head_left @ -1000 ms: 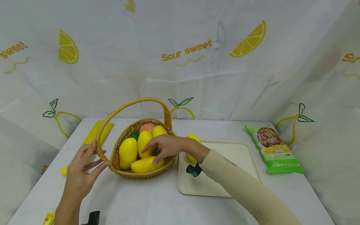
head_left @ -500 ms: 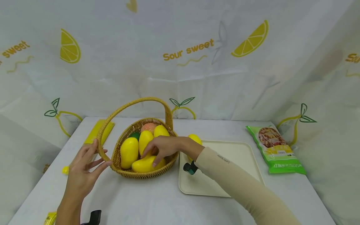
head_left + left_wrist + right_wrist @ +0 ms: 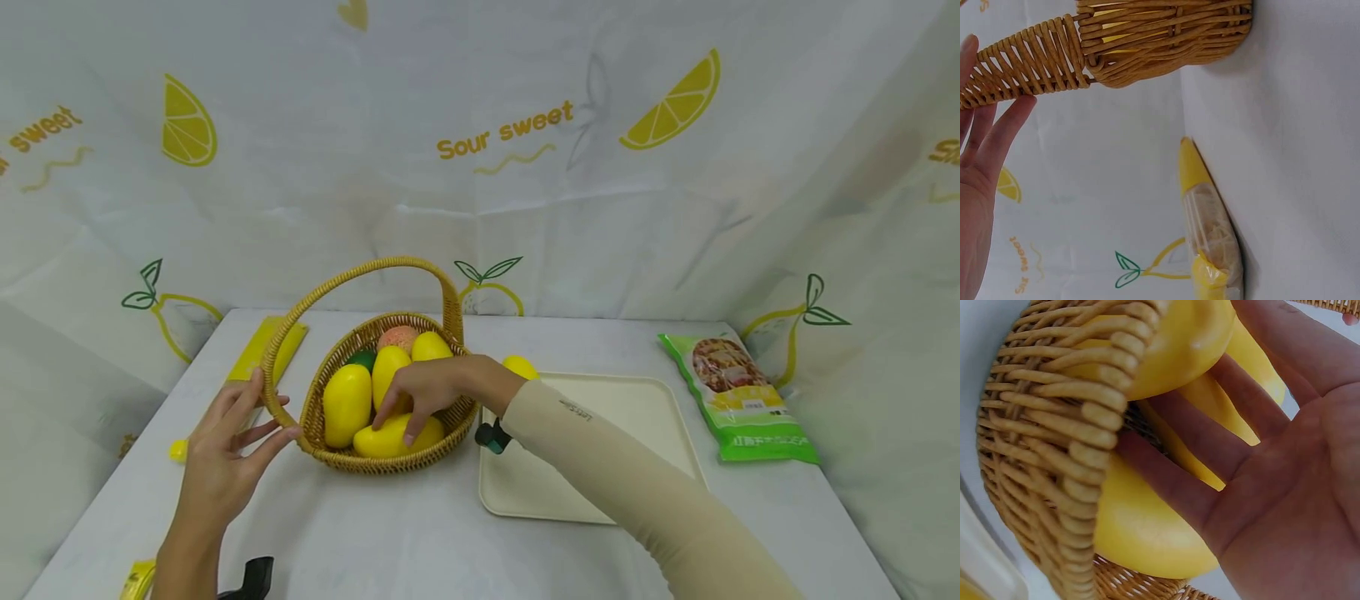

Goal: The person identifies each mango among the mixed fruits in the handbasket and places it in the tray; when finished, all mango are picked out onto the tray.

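Note:
A wicker basket (image 3: 367, 468) with a tall arched handle (image 3: 360, 271) stands at the table's centre-left. My left hand (image 3: 220, 471) grips the handle's lower left end between thumb and fingers, as the left wrist view also shows. Inside the basket, my right hand (image 3: 431, 385) holds the front yellow mango (image 3: 390, 440), thumb on its near side. In the right wrist view its fingers (image 3: 1179, 434) reach between that mango and the other yellow fruit (image 3: 1147, 525); their tips are hidden. Behind lie more mangoes (image 3: 347, 407), a green fruit (image 3: 363, 359) and a pinkish round fruit (image 3: 397, 336).
Right of the basket lies a cream tray (image 3: 600, 450), partly under my right forearm, with a yellow fruit (image 3: 521, 366) at its far left. A green food bag (image 3: 738, 396) lies at far right. A yellow packet (image 3: 258, 346) sits behind my left hand.
My right hand has lowered onto the front mango, its fingers closing around it, and its forearm has shifted left. My left hand keeps its grip on the basket handle.

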A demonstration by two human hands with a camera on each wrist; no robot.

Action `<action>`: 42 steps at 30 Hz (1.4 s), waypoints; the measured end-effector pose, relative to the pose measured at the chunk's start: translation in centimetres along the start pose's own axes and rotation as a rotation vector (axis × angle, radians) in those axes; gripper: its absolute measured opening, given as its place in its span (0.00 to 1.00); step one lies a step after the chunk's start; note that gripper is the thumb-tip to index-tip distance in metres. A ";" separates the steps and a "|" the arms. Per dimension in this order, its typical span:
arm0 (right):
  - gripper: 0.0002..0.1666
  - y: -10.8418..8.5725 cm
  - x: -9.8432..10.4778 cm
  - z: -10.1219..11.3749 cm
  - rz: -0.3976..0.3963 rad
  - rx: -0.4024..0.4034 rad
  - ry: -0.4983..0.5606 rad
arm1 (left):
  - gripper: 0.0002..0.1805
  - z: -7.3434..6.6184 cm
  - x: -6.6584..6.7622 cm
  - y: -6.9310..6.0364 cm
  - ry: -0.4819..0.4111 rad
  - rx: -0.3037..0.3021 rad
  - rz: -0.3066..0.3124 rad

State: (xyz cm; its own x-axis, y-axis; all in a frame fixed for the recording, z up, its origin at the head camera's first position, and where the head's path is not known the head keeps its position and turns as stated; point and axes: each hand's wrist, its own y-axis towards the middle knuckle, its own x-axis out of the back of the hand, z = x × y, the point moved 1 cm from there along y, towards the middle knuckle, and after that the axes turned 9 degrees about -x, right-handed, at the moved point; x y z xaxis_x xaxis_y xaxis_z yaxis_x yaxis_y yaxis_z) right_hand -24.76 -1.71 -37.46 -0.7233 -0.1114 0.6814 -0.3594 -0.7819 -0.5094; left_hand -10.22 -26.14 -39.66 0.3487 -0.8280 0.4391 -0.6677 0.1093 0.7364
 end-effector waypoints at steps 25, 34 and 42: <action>0.26 0.9 0.4 0.7 0.060 -0.006 0.020 | 0.47 -0.3 -0.1 0.2 -0.007 -0.001 -0.007; 0.23 0.9 0.1 0.5 0.062 -0.008 0.037 | 0.46 -0.1 -0.2 0.2 -0.050 -0.050 -0.031; 0.22 0.9 -0.1 0.3 0.044 0.028 0.035 | 0.46 0.0 -0.1 0.1 -0.039 -0.030 -0.027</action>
State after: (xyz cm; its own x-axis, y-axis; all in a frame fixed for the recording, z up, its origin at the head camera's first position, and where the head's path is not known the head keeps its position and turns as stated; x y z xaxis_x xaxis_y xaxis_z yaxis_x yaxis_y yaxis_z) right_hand -24.87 -2.63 -37.82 -0.7583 -0.1246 0.6398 -0.3106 -0.7939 -0.5227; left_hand -10.36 -26.03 -39.60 0.3396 -0.8517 0.3991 -0.6380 0.1031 0.7631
